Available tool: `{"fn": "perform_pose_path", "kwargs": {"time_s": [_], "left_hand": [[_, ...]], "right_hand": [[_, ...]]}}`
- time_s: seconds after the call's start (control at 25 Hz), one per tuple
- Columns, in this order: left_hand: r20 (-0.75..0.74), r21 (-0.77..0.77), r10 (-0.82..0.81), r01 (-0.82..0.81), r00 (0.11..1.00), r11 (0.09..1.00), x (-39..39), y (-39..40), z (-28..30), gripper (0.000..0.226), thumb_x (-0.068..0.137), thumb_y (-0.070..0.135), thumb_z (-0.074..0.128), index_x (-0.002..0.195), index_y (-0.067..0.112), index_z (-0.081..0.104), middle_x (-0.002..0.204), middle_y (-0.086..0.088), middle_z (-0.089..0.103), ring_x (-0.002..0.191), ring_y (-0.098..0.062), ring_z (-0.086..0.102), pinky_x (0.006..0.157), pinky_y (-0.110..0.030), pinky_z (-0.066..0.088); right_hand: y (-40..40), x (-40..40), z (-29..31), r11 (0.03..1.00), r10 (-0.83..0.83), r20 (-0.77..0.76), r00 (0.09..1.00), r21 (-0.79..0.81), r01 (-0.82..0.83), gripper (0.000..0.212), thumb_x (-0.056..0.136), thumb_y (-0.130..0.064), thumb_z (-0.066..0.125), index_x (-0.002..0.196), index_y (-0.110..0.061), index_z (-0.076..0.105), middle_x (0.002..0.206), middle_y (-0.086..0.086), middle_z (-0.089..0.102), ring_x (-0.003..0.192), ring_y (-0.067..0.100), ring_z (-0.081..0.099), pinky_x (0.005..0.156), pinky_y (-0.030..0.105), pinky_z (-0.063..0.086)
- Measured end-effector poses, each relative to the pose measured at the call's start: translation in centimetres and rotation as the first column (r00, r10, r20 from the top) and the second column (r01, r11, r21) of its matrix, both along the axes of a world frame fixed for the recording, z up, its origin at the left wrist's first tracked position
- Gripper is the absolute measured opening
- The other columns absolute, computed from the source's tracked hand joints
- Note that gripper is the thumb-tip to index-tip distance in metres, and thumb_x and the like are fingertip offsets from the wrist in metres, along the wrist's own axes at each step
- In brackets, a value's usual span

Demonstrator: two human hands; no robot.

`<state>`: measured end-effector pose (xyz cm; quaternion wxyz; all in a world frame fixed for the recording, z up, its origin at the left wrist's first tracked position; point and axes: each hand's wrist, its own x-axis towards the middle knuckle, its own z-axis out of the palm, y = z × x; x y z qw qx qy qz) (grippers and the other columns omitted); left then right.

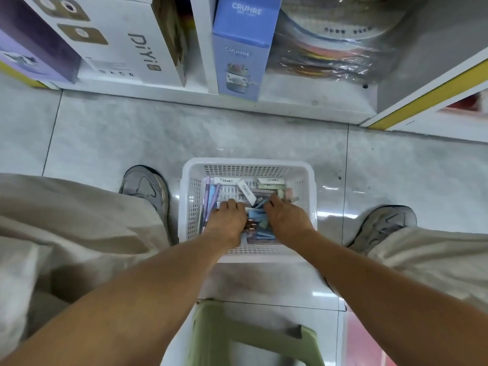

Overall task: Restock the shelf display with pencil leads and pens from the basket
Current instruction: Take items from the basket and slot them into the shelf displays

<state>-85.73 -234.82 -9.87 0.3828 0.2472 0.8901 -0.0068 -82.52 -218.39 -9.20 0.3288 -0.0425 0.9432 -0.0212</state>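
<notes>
Head view, looking down. We see a white basket (247,165) on the tiled floor (132,133) between two grey shoes, holding pens (212,198) along its left wall and small boxes of pencil leads (257,215) in the middle. Both hands reach inside: the left hand (227,220) and right hand (286,216) lie palm-down on the contents, fingers curled downward; whether either grasps anything we cannot tell. A shelf (290,101) with boxed goods stands beyond.

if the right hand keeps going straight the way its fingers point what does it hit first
Probably the pastel green and pink lead packs just past the fingertips of the right hand, then the far wall of the white basket. The depth is unclear, so the fingers may already be touching the packs.
</notes>
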Motion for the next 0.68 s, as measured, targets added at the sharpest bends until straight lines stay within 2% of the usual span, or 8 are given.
{"fn": "perform_pose_path", "kwargs": {"time_s": [0.12,0.24,0.36,0.44,0.52,0.6,0.68], "left_hand": [[-0.032,0.027,0.059,-0.058,0.998,0.998,0.2,-0.5,-0.4,0.059,0.077,0.009,0.074,0.129,0.007,0.046,0.123,-0.014,0.053,0.114,-0.029,0.052,0.095,-0.040,0.049],[-0.019,0.061,0.135,-0.134,0.991,0.989,0.3,-0.6,-0.7,0.054,0.077,0.017,0.077,0.125,0.011,0.052,0.119,-0.009,0.055,0.109,-0.026,0.055,0.088,-0.036,0.051],[0.041,0.074,0.174,-0.177,0.984,0.981,-0.7,-0.3,-0.4,0.045,0.078,0.023,0.077,0.117,0.016,0.057,0.103,-0.002,0.060,0.097,-0.023,0.061,0.075,-0.032,0.050],[0.156,0.059,0.185,-0.196,0.970,0.979,-1.6,-0.2,-0.1,0.053,0.076,0.022,0.077,0.124,0.019,0.056,0.097,0.001,0.062,0.092,-0.022,0.062,0.074,-0.031,0.051],[0.365,0.038,0.277,-0.312,0.889,0.949,-2.6,-0.4,0.3,0.070,0.071,0.014,0.081,0.134,0.016,0.051,0.103,-0.001,0.064,0.097,-0.022,0.062,0.079,-0.032,0.054],[0.538,0.005,0.367,-0.438,0.759,0.899,-3.7,-0.8,0.8,0.065,0.067,0.009,0.086,0.123,0.011,0.054,0.099,0.000,0.063,0.094,-0.021,0.063,0.068,-0.028,0.051],[0.622,-0.049,0.408,-0.487,0.668,0.872,-4.6,-1.0,1.9,0.060,0.062,0.009,0.090,0.112,0.015,0.056,0.099,-0.001,0.065,0.091,-0.022,0.066,0.063,-0.029,0.054]], "right_hand": [[0.3,-1.0,-0.1,0.982,-0.143,-0.019,0.989,-0.125,0.140,0.038,0.088,-0.010,0.063,0.123,-0.017,0.051,0.131,0.003,0.045,0.103,0.027,0.063,0.075,0.038,0.056],[0.6,-1.6,0.4,0.907,-0.330,-0.018,0.944,-0.283,0.312,0.050,0.085,-0.001,0.062,0.130,-0.016,0.047,0.138,0.001,0.041,0.101,0.030,0.063,0.082,0.044,0.058],[0.9,-1.7,1.1,0.863,-0.409,-0.021,0.912,-0.335,0.379,0.050,0.086,0.002,0.056,0.132,-0.017,0.046,0.141,-0.003,0.039,0.099,0.030,0.063,0.080,0.044,0.058],[1.2,-1.8,1.4,0.854,-0.429,-0.005,0.903,-0.330,0.403,0.050,0.087,0.001,0.053,0.133,-0.017,0.046,0.140,-0.004,0.039,0.101,0.029,0.062,0.079,0.044,0.058],[1.5,-1.9,1.7,0.848,-0.438,0.017,0.899,-0.326,0.419,0.051,0.088,0.000,0.055,0.135,-0.018,0.046,0.137,-0.004,0.040,0.103,0.028,0.061,0.080,0.040,0.057],[1.8,-2.2,1.9,0.881,-0.381,0.040,0.924,-0.286,0.376,0.056,0.087,-0.001,0.058,0.138,-0.019,0.044,0.136,-0.004,0.040,0.106,0.029,0.060,0.081,0.040,0.057],[1.8,-2.4,2.0,0.925,-0.295,0.053,0.954,-0.234,0.299,0.063,0.087,-0.001,0.057,0.144,-0.021,0.040,0.140,-0.004,0.037,0.110,0.029,0.060,0.084,0.045,0.058]]}}
